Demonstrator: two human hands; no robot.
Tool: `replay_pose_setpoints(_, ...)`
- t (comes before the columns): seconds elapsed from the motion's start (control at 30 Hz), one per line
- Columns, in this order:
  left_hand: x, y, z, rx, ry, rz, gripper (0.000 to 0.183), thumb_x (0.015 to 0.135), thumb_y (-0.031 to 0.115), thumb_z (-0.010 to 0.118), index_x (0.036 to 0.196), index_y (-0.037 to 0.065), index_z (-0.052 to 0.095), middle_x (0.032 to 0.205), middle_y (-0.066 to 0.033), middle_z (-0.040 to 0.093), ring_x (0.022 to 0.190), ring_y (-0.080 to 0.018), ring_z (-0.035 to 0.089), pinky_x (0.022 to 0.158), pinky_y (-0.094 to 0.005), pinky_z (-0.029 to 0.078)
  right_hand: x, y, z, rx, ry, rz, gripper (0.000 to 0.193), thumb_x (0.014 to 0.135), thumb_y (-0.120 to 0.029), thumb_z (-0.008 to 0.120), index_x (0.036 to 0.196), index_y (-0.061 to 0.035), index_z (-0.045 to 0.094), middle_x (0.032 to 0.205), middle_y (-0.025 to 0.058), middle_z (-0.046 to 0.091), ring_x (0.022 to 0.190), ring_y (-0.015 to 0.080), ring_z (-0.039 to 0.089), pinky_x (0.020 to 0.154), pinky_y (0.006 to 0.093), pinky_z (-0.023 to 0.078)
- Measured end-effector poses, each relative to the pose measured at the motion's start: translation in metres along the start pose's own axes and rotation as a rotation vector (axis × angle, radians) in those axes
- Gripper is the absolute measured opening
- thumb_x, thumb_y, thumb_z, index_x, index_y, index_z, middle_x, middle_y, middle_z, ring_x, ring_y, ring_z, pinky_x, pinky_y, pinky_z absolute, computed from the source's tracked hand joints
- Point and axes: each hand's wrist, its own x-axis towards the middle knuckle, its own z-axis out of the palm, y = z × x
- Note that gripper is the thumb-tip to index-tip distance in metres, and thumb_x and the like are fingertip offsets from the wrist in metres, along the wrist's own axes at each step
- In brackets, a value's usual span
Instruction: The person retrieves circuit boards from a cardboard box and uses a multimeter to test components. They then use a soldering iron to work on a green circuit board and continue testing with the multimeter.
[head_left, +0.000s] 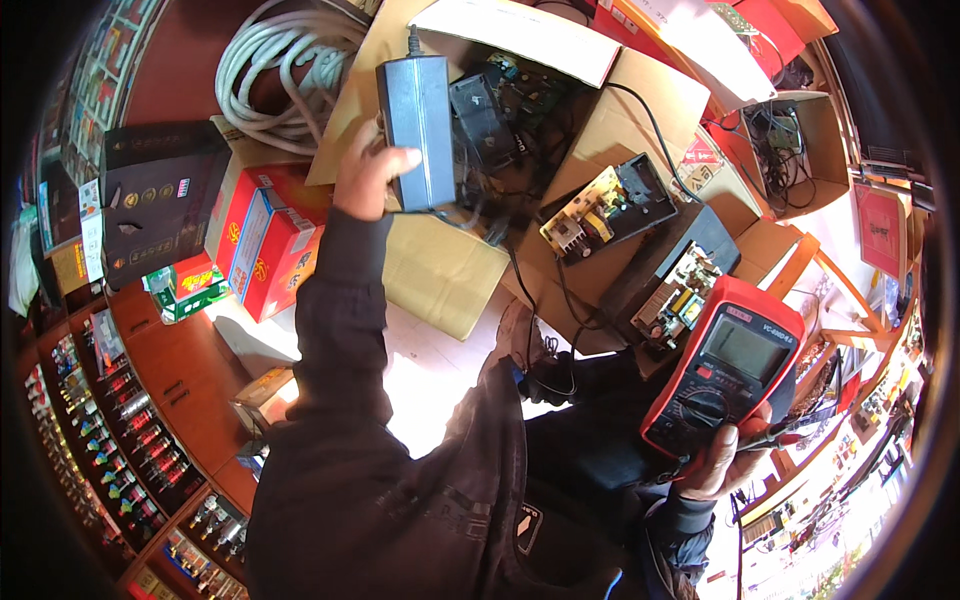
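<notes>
Adapter (420, 125) in outstretched left hand (366, 178)

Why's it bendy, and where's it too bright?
In the head view, the brown wooden drawer cabinet curves near the rim, from fisheye bending; in the head view, glare bleaches the pale floor and the lower right; in the head view, the open brown cardboard box is shadowy inside, while light glints on the black rectangular power adapter.
</notes>
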Motion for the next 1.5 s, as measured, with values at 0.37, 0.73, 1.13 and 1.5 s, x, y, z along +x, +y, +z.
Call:
replay_pose_setpoints(0.37, 0.037, 0.009, 0.222, 0.542, 0.004, 0.551, 0.070, 0.060, 0.025, 0.087, 0.122, 0.004, 0.062, 0.108, -0.0202, 0.070, 0.100, -0.0398, 0.069, 0.090, -0.0459, 0.056, 0.002, 0.002, -0.005, -0.115, 0.030, -0.080, 0.052, 0.099, -0.016, 0.067, 0.144, 0.0029, 0.050, 0.128, 0.0134, 0.063, 0.115, 0.0217, 0.060, 0.104, 0.0387, 0.046)
replay_pose_setpoints(0.73, 0.019, -0.023, 0.242, 0.634, 0.006, 0.736, 0.055, 0.080, 0.013, 0.076, 0.133, 0.004, 0.062, 0.133, -0.0211, 0.060, 0.125, -0.0346, 0.056, 0.107, -0.0487, 0.044, 0.000, 0.010, -0.018, -0.096, 0.037, -0.050, 0.053, 0.098, -0.018, 0.069, 0.143, 0.0008, 0.048, 0.132, 0.0159, 0.060, 0.118, 0.0261, 0.060, 0.104, 0.0439, 0.048)
replay_pose_setpoints(1.13, 0.108, -0.180, -0.055, 0.890, 0.318, -0.144, 0.032, 0.081, 0.030, 0.069, 0.102, 0.008, 0.079, 0.099, -0.0214, 0.075, 0.095, -0.0369, 0.071, 0.088, -0.0429, 0.055, -0.009, 0.011, -0.027, -0.085, 0.060, -0.010, 0.065, 0.094, -0.022, 0.076, 0.152, -0.0080, 0.047, 0.150, 0.0132, 0.052, 0.133, 0.0305, 0.054, 0.112, 0.0515, 0.044)
replay_pose_setpoints(1.5, 0.179, -0.302, -0.029, 1.655, -0.216, -0.622, 0.044, 0.088, 0.036, 0.071, 0.123, 0.008, 0.074, 0.135, -0.0173, 0.067, 0.125, -0.0347, 0.065, 0.104, -0.0472, 0.052, -0.016, -0.002, -0.025, -0.111, -0.008, 0.019, 0.064, 0.099, -0.014, 0.065, 0.156, -0.0048, 0.040, 0.155, 0.0185, 0.048, 0.140, 0.0336, 0.048, 0.119, 0.0524, 0.035)
